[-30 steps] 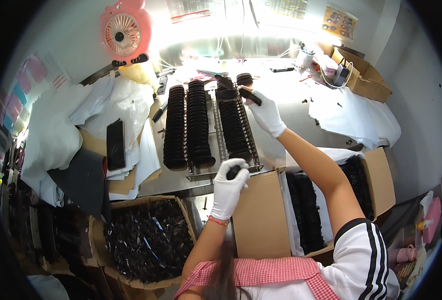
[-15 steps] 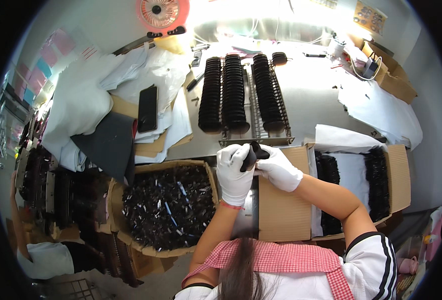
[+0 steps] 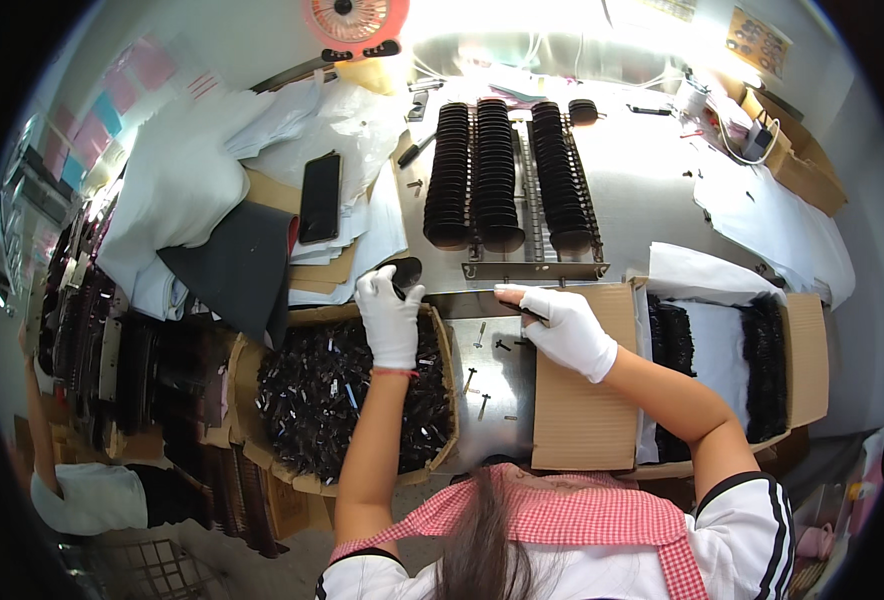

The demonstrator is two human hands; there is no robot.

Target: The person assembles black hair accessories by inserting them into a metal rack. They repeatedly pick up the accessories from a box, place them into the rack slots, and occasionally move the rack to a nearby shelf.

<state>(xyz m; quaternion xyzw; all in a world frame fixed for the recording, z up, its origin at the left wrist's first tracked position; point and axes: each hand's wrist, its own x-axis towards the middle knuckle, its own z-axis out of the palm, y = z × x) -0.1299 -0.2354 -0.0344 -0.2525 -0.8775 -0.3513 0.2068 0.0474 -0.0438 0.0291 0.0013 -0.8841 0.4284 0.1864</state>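
My left hand (image 3: 391,318), in a white glove, pinches a dark round lens (image 3: 407,270) above the rear edge of a cardboard box (image 3: 446,370). Small dark pieces with shiny ends (image 3: 347,400) fill that box. My right hand (image 3: 567,330), gloved with bare fingertips, is closed on a thin dark piece (image 3: 533,312), seen edge-on, that looks like another lens. It hovers over the table's front edge, by a cardboard flap (image 3: 584,400). Ahead stands a metal rack (image 3: 535,270) bearing three rows of dark round lenses (image 3: 497,180).
An open carton (image 3: 807,350) at right holds dark lens stacks beside white paper. Small metal clips (image 3: 484,405) lie between the boxes. A phone (image 3: 320,198) rests on papers at left. A pink fan (image 3: 357,20) stands behind. Another person (image 3: 87,495) is at far left.
My hands have moved apart: the left went left with its lens to above the box of dark pieces, while the right stayed near the flap. Small clips on the table now show.
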